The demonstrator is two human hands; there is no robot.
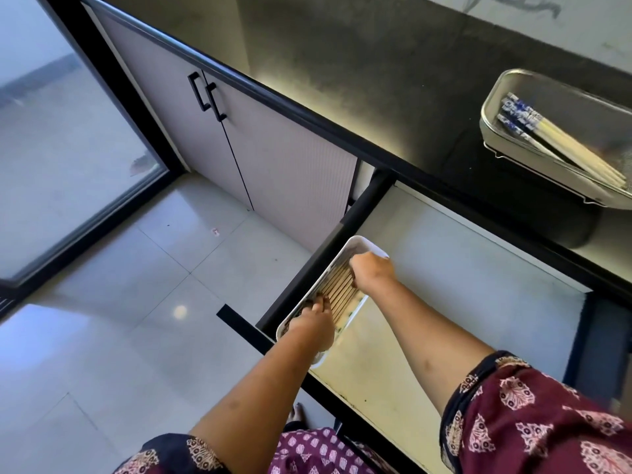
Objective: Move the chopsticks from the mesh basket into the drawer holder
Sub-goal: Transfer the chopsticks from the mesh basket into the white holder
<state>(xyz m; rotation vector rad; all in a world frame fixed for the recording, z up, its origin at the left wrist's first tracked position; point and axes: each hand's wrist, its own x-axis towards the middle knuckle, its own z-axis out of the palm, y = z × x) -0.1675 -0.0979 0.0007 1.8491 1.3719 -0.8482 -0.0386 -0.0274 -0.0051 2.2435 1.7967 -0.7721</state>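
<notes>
one row of chopsticks point(342, 292) lies side by side in the white holder point(355, 239), at the open drawer's point(461, 268) left edge. the right hand point(372, 271) curls over their far ends. the left hand's point(313, 323) fingertips sit on the near ends, grip unclear. a second bunch, the blue-ended chopsticks point(561, 138), lies in the mesh basket point(547, 172) on the counter point(376, 80). both are too blurred to count.
</notes>
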